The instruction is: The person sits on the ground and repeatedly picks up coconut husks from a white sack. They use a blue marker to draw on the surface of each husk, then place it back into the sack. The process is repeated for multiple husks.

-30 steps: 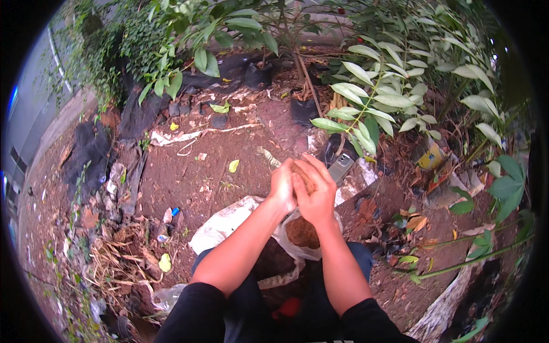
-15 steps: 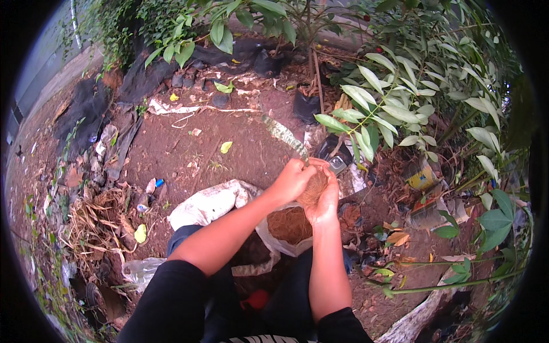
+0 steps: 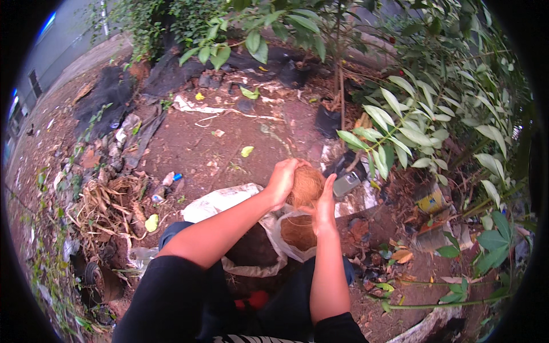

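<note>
A round ball of brown coconut fibre point(image 3: 307, 186) is between my hands, above two open bags. My left hand point(image 3: 283, 183) has its fingers curled over the ball's upper left side. Along the right side stands my right hand point(image 3: 325, 207), fingers stretched out, its thumb near the ball's lower edge. A mottled snake plant leaf point(image 3: 281, 142) points up and away from the ball, faint against the soil. Below, a clear plastic bag point(image 3: 277, 235) contains loose brown fibre point(image 3: 298, 231). Beside it, a white sack point(image 3: 220, 201) gapes over dark contents.
Black plant bags point(image 3: 328, 120) and a leafy shrub point(image 3: 420, 134) stand at the far right. A grey boxy device point(image 3: 347, 183) lies just past my right hand. Dry plant stalks point(image 3: 111, 208) are heaped at the left. Black netting point(image 3: 106, 97) lies farther back.
The fibre ball is more exposed, with my right hand's fingers now straightened beside it. My left hand has shifted slightly left. The whole view has also moved, and the leaf looks fainter.
</note>
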`<action>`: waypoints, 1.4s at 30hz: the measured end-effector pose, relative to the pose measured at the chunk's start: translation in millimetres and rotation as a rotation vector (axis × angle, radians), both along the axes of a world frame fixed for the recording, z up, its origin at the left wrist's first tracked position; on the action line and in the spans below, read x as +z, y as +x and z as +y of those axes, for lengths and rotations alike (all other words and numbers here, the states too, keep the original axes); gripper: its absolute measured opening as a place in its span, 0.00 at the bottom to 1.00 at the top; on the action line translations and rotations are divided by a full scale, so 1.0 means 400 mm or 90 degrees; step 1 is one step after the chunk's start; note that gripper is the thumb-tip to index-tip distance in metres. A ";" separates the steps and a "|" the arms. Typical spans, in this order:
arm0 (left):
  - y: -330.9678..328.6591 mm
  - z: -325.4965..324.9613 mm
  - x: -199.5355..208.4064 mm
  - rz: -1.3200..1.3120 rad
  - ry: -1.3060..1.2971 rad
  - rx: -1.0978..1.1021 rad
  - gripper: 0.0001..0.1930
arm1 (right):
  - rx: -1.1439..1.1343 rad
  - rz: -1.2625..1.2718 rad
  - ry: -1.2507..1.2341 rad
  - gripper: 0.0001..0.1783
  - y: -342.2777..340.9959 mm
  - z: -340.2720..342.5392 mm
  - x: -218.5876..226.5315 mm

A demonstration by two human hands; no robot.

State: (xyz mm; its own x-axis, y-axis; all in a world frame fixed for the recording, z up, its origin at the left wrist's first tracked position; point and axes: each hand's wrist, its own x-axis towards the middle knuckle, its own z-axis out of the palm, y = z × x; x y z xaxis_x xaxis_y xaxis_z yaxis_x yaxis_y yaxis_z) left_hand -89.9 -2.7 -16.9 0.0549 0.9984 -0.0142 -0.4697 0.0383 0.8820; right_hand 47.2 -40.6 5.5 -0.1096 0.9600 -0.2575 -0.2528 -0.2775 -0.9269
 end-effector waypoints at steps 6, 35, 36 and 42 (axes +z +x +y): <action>-0.190 -0.101 0.132 -0.227 -0.229 0.060 0.31 | -0.061 -0.311 0.676 0.32 -0.161 -0.077 0.000; -0.763 -0.573 0.164 0.774 0.176 0.375 0.22 | 0.598 0.687 -0.225 0.25 -0.861 -0.240 -0.077; -0.753 -0.570 0.169 0.795 0.195 0.362 0.23 | 0.598 0.692 -0.238 0.25 -0.848 -0.232 -0.074; -0.707 -0.551 0.118 0.803 0.214 0.247 0.40 | 0.515 0.539 -0.294 0.39 -0.759 -0.196 -0.032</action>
